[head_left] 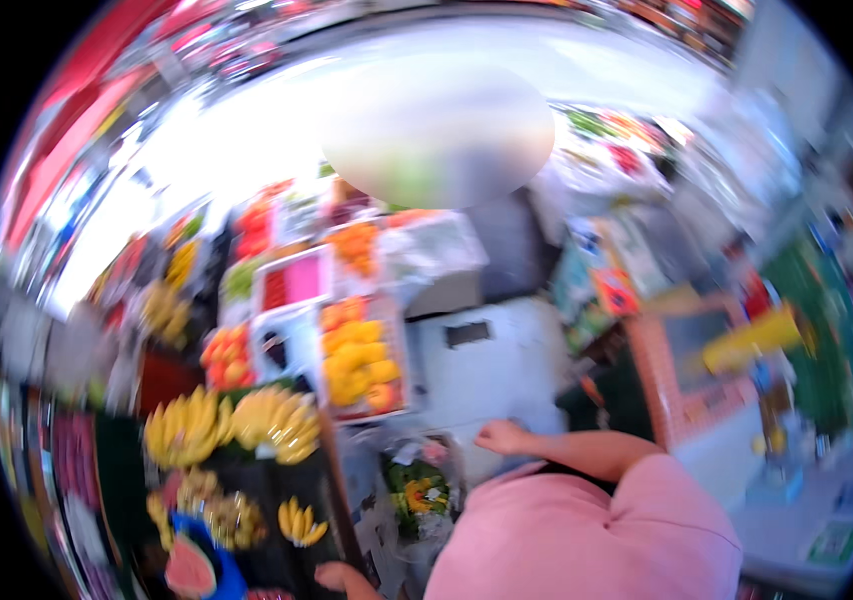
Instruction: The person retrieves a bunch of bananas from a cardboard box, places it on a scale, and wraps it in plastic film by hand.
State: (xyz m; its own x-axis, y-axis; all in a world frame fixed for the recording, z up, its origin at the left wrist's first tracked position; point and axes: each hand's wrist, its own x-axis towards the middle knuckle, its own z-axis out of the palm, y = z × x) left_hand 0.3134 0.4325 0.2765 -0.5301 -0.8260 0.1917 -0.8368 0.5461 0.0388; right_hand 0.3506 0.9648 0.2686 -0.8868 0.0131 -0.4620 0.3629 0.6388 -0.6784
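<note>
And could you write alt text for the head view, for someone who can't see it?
A person in a pink shirt is among fruit displays, left hand by the edge of a dark stand with bananas and cut watermelon, right hand in front of the body. Ahead lies yellow fruit. Blur hides whether either hand holds anything.

Yellow fruits sit in a white-rimmed box; a blurred yellow cylinder lies at right.

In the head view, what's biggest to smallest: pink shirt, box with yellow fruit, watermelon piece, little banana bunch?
1. Pink shirt, helped by being near the camera
2. Box with yellow fruit
3. Watermelon piece and little banana bunch: too alike to rank
</note>
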